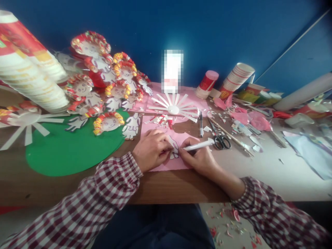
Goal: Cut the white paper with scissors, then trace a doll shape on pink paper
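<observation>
A small white paper figure with dark drawn lines (173,154) lies between my hands over a pink paper sheet (166,166). My left hand (154,148) has its fingers pressed together on the figure's left edge. In my right hand (201,157) is a white pen (199,145), pinched between thumb and fingers, its tip end near the figure's right side. The exact contact of the fingertips with the paper is partly hidden. Just beyond the hands sits a white cup cut into strips and spread flat (173,109).
Paper dolls with curled red and yellow hair (109,123) stand at the left, some on a green sheet (75,148). Cup stacks rise at far left (33,79) and back right (237,77). Black scissors (221,142), a marker (201,124), a stick (233,138) and scraps lie right.
</observation>
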`<state>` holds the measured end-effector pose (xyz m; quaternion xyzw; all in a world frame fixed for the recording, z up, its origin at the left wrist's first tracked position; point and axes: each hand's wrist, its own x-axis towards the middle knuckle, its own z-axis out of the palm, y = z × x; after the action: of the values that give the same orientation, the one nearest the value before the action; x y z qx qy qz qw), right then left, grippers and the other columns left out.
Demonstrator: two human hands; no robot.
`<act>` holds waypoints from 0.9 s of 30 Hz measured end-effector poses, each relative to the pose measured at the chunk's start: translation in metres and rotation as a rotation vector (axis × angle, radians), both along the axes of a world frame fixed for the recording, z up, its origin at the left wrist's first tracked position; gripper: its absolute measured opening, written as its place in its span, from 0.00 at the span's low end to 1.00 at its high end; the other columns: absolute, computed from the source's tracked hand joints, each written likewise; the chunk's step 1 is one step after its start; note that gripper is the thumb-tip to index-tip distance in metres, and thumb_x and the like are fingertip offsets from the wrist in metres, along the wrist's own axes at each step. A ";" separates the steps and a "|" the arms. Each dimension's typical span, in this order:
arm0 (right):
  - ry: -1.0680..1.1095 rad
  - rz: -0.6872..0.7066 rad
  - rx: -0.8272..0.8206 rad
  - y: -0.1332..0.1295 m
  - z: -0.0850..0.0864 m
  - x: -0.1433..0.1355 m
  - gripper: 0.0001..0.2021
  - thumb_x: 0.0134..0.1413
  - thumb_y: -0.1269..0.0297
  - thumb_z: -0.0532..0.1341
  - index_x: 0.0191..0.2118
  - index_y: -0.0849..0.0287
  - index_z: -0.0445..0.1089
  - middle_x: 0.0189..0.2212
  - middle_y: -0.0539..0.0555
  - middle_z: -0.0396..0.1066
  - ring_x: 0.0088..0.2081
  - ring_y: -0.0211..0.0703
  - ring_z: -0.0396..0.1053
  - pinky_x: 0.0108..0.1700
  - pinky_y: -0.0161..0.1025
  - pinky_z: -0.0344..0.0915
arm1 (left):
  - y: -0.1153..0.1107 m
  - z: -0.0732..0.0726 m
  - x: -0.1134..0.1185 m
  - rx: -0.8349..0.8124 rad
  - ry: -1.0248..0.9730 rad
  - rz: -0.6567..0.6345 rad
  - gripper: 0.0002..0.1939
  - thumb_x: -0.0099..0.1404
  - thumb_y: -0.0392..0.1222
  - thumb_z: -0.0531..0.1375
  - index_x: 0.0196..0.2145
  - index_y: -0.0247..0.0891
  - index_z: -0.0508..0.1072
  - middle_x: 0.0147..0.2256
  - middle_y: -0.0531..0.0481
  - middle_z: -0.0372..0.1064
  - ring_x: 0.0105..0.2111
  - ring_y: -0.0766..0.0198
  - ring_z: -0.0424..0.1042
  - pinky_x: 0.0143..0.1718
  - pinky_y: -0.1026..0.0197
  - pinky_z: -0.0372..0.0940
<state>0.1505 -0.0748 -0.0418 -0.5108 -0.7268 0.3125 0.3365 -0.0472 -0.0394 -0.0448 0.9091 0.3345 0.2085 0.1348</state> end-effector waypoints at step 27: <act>0.002 0.024 -0.005 0.000 -0.001 0.000 0.07 0.53 0.64 0.58 0.28 0.60 0.65 0.22 0.49 0.65 0.24 0.35 0.60 0.24 0.32 0.56 | 0.000 0.000 0.000 0.008 -0.005 -0.002 0.08 0.58 0.38 0.58 0.36 0.42 0.76 0.35 0.49 0.69 0.42 0.57 0.63 0.47 0.51 0.57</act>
<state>0.1501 -0.0744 -0.0427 -0.5027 -0.7316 0.3189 0.3322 -0.0471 -0.0391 -0.0444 0.9095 0.3323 0.2121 0.1322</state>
